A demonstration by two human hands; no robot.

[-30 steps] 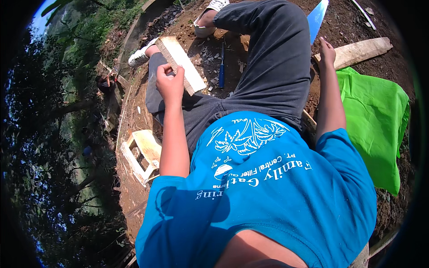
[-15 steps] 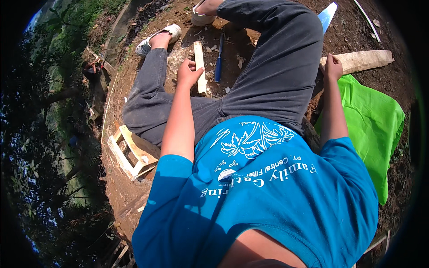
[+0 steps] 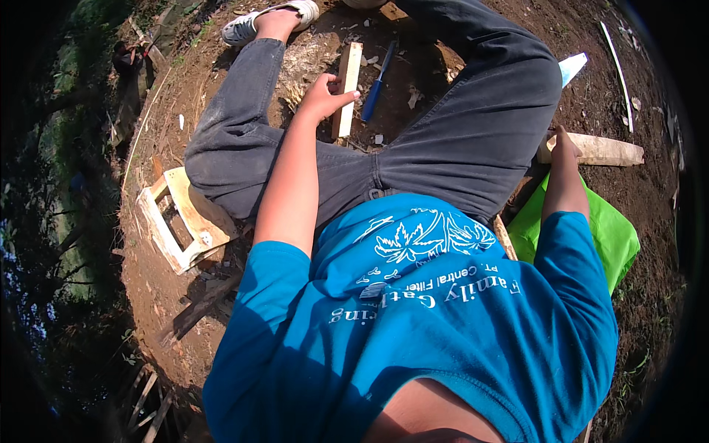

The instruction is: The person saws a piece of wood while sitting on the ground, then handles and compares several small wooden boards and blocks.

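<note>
My left hand (image 3: 323, 102) is closed around a pale squared wooden stick (image 3: 348, 83), held upright between my legs with the thumb across its face. Just right of the stick, a chisel-like tool with a blue handle (image 3: 374, 96) and thin metal shaft lies on the dirt. Beyond my bent right leg, my right hand (image 3: 564, 142) is lowered beside the near end of a thick pale piece of wood (image 3: 602, 150). Its fingers are mostly hidden, so whether it grips anything does not show. A shiny metal blade (image 3: 572, 68) sticks out past my knee.
A pale wooden frame (image 3: 166, 221) stands at my left hip. A bright green sheet or bag (image 3: 613, 247) lies under my right arm. Wood chips litter the soil, and a thin white strip (image 3: 617, 74) lies far right. Another person (image 3: 127, 60) is at the far left.
The view has shifted and turned. My left hand still holds the stick, which now shows more of its side. My right hand has moved down beside my leg, its fingers less visible.
</note>
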